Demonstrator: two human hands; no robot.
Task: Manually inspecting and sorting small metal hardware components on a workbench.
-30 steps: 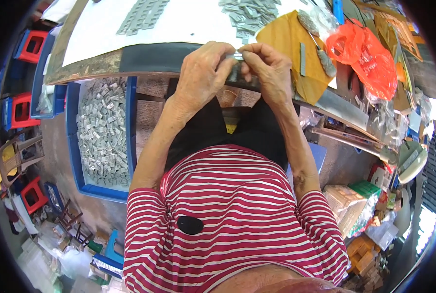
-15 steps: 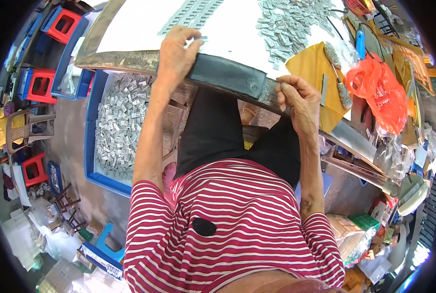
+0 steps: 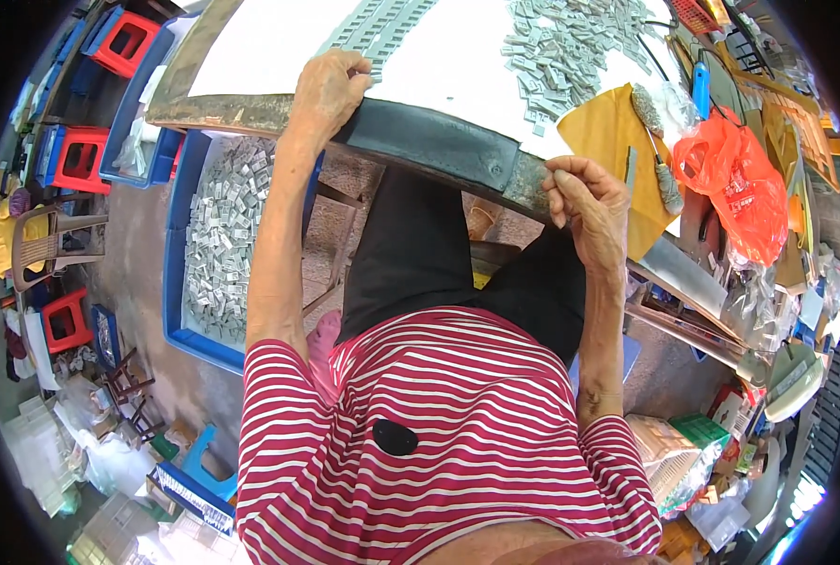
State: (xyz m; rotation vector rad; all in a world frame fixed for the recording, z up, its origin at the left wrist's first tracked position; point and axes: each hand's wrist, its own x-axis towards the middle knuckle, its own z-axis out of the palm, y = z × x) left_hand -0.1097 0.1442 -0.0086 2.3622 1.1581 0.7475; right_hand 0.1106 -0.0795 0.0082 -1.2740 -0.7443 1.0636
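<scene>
My left hand (image 3: 328, 92) rests at the near edge of the white table top (image 3: 250, 52), its thumb and forefinger pinched at a small grey piece (image 3: 376, 77). That piece lies by the near end of several long rows of flat grey pieces (image 3: 379, 33). Right of the rows spreads a loose heap of similar grey pieces (image 3: 571, 56). My right hand (image 3: 589, 207) is at the table's front edge beside a brown paper sheet (image 3: 594, 132). Its fingers are curled with the thumb against them; anything between them is hidden.
A dark padded strip (image 3: 429, 141) covers part of the table edge. At lower left, a blue bin (image 3: 169, 282) holds many grey pieces. Right of the paper are a grey-bristled brush (image 3: 648, 105), a red plastic bag (image 3: 735, 188) and a blue-handled tool (image 3: 701, 89). Red stools (image 3: 81, 162) stand far left.
My left hand has shifted left, bringing the small grey piece to the near end of the rows. My right hand has moved slightly right and down, its fingers still curled.
</scene>
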